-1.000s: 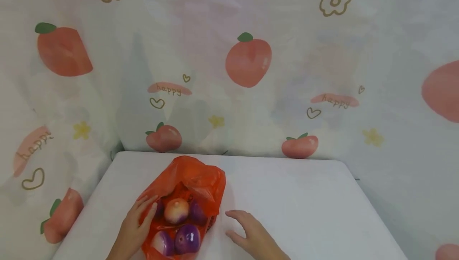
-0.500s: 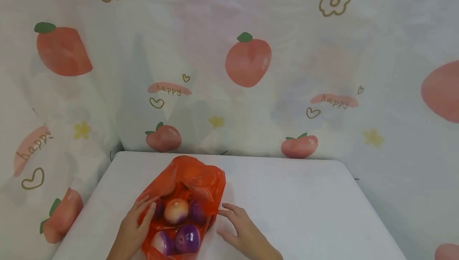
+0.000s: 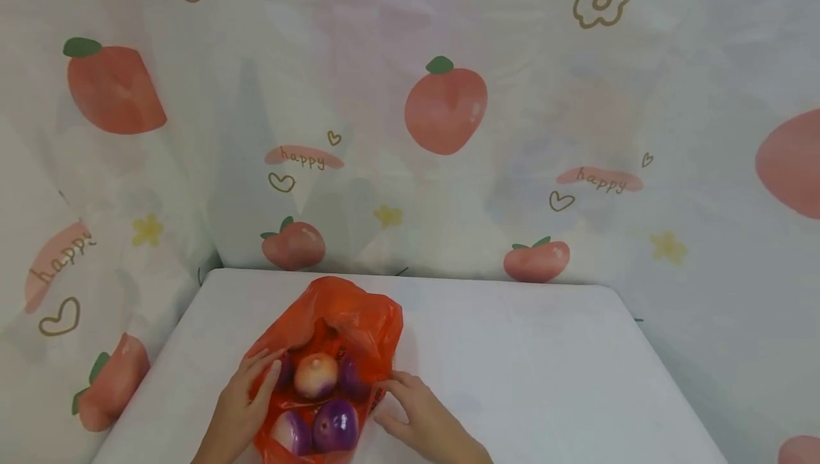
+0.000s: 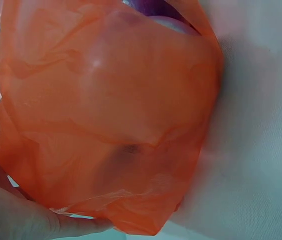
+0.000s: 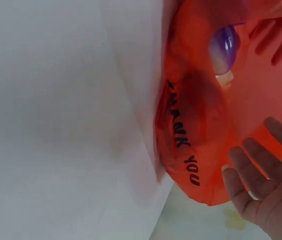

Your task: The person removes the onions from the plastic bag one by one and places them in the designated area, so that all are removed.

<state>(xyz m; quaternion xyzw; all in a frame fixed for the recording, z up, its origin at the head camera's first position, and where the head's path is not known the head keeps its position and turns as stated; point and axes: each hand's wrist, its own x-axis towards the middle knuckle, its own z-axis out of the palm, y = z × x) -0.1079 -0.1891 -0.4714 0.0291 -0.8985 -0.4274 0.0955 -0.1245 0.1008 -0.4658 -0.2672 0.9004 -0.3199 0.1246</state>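
A red-orange plastic bag (image 3: pixel 368 322) lies with its mouth spread on the white table. Several round, glossy purple-and-cream vegetables, like onions or turnips, sit inside, one pale (image 3: pixel 315 376) and one mostly purple (image 3: pixel 336 426). My left hand (image 3: pixel 240 396) holds the bag's left rim, thumb on the inner side; the right wrist view shows finger shapes through the film. At the right rim is my right hand (image 3: pixel 426 414), its fingers spread and slightly bent, the fingertips at or touching the plastic. In the right wrist view these fingers (image 5: pixel 263 172) look extended, gripping nothing.
The white table (image 3: pixel 512 364) extends right of the bag and behind it. A curtain (image 3: pixel 480 193) printed with peaches, flowers and "happy" hangs along the back and both sides. Black "THANK YOU" lettering (image 5: pixel 183 137) marks the bag's side.
My right hand has moved left across the table, from apart from the bag up to its right rim. The left hand, bag and vegetables stay about where they were.
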